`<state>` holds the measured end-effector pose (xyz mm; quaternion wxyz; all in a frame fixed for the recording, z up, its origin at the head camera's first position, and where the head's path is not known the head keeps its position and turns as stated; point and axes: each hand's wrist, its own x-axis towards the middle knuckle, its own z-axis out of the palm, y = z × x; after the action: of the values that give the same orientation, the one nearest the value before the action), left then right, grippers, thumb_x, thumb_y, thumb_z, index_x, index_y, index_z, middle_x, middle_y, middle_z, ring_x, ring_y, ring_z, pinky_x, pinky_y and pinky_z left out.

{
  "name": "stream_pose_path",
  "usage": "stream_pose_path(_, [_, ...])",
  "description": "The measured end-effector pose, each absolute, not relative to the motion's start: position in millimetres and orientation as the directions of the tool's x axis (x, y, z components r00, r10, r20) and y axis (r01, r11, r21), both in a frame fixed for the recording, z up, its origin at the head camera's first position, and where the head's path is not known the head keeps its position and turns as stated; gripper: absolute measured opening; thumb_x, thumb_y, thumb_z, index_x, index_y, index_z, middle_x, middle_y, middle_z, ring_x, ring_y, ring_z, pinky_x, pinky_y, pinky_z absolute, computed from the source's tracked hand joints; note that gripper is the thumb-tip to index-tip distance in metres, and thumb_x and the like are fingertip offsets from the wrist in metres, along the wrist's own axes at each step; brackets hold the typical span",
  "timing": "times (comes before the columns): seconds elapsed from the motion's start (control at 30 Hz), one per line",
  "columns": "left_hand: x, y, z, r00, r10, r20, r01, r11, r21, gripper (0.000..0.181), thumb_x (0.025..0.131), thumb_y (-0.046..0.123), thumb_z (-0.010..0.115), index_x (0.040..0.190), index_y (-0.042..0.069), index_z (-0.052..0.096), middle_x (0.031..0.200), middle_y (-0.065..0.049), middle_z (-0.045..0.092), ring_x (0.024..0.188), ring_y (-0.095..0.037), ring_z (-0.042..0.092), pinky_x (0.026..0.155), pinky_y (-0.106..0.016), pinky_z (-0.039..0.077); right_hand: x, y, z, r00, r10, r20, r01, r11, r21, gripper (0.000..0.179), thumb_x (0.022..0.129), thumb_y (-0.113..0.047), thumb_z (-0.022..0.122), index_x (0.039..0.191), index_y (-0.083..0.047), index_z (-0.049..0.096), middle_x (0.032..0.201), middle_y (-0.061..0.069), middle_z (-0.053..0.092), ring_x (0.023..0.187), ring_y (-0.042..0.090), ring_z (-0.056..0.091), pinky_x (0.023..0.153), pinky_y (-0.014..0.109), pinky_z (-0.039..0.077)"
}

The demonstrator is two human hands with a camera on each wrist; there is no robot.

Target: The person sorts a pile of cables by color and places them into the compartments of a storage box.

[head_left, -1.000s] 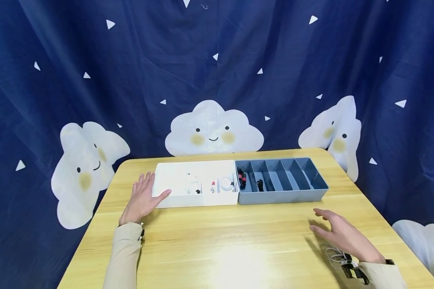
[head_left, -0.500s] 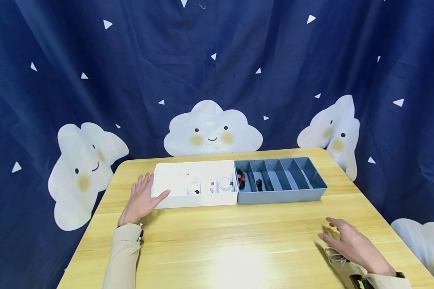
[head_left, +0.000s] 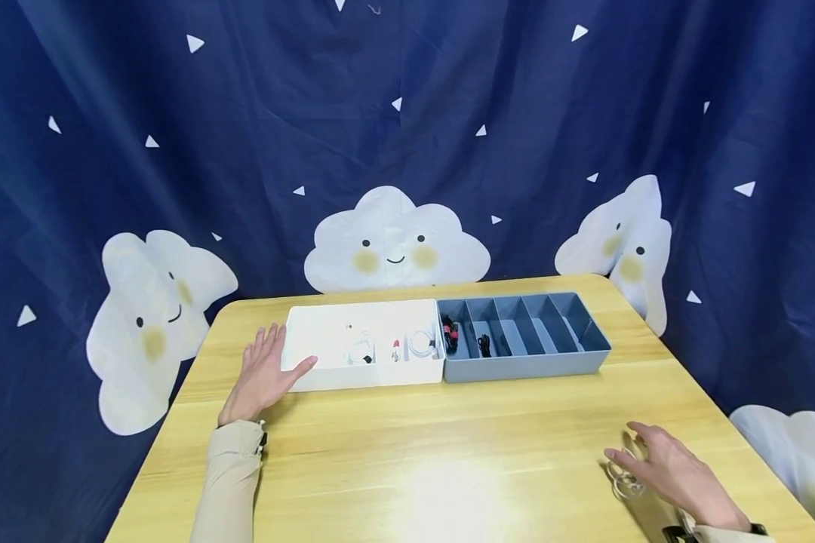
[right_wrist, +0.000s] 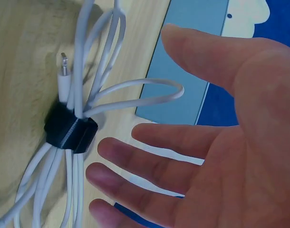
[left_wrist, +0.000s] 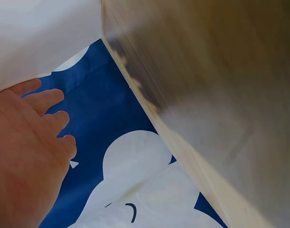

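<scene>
My left hand (head_left: 261, 377) rests at the left end of a white box (head_left: 373, 377), its fingers spread along the side and its thumb over the front edge. In the left wrist view, that hand's fingers (left_wrist: 49, 99) lie beside the box wall. At the right, my right hand (head_left: 682, 471) hovers with relaxed fingers next to a white cable (head_left: 626, 494) on the table. The right wrist view shows this cable bundled in loops by a black strap (right_wrist: 71, 127), with a metal plug at one end. Palm and fingers are apart from it.
A blue-grey divided box (head_left: 526, 367) adjoins the white box on its right. It holds a black-and-red cable (head_left: 451, 335) and a black cable (head_left: 484, 345). White coiled cables and a small red-tipped item (head_left: 396, 345) lie in the white box. A blue curtain (head_left: 407, 151) hangs behind the table.
My right hand has moved toward the lower right, nearer the person, over the bundled white cable. The left hand stays at the white box. The head view has shifted slightly.
</scene>
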<state>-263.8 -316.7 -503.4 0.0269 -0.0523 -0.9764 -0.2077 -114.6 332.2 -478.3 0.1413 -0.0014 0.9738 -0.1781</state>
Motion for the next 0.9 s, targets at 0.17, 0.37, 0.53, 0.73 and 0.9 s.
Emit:
stream_pose_path(0.17, [-266,-317,-501,-0.993,0.094,0.070,0.114,0.906,0.408,0.116,0.092,0.081,0.046,0.165,0.000,0.008,0.173,-0.027,0.006,0.161,-0.048,-0.004,0.126,-0.071,0.000,-112,335,-477,-0.966,-0.057,-0.253,0.033,0.941,-0.337,0.089,0.097,-0.056,0.064,0.134,0.023,0.049,0.125,0.038,0.065,0.113,0.052,0.065,0.088,0.062,0.056])
stream_pose_path(0.37, [-266,-317,-501,-0.993,0.098,0.061,0.114,0.910,0.399,0.116,0.092,0.082,0.046,0.166,0.002,0.006,0.173,-0.026,0.005,0.160,-0.049,-0.002,0.126,-0.071,0.000,-103,336,-475,-0.965,-0.027,-0.262,0.054,0.953,-0.298,0.091,0.096,-0.060,0.063,0.137,0.020,0.049,0.129,0.041,0.060,0.119,0.058,0.058,0.089,0.064,0.054])
stream_pose_path(0.53, [-265,-317,-500,-0.994,0.097,0.053,0.110,0.909,0.401,0.116,0.092,0.081,0.046,0.166,0.003,0.004,0.173,-0.027,0.004,0.161,-0.048,-0.005,0.126,-0.071,0.000,-100,339,-478,-0.961,-0.019,-0.275,0.063,0.956,-0.287,0.092,0.093,-0.060,0.067,0.135,0.020,0.050,0.128,0.041,0.060,0.119,0.058,0.058,0.089,0.064,0.053])
stream_pose_path(0.73, [-265,-317,-500,-0.994,0.094,0.054,0.108,0.910,0.401,0.115,0.093,0.081,0.045,0.166,0.002,0.004,0.173,-0.026,0.004,0.161,-0.048,-0.005,0.127,-0.070,0.000,-105,343,-481,-0.942,-0.010,-0.336,0.090,0.956,-0.280,0.093,0.088,-0.057,0.075,0.134,0.020,0.050,0.123,0.037,0.063,0.116,0.055,0.060,0.089,0.063,0.054])
stream_pose_path(0.9, [-264,-316,-499,-0.994,0.095,0.056,0.109,0.908,0.404,0.115,0.093,0.080,0.047,0.165,0.001,0.006,0.173,-0.027,0.006,0.161,-0.048,-0.003,0.126,-0.071,0.000,-103,343,-480,-0.944,-0.009,-0.331,0.092,0.953,-0.290,0.090,0.084,-0.052,0.080,0.132,0.019,0.053,0.112,0.028,0.068,0.107,0.047,0.065,0.085,0.059,0.055])
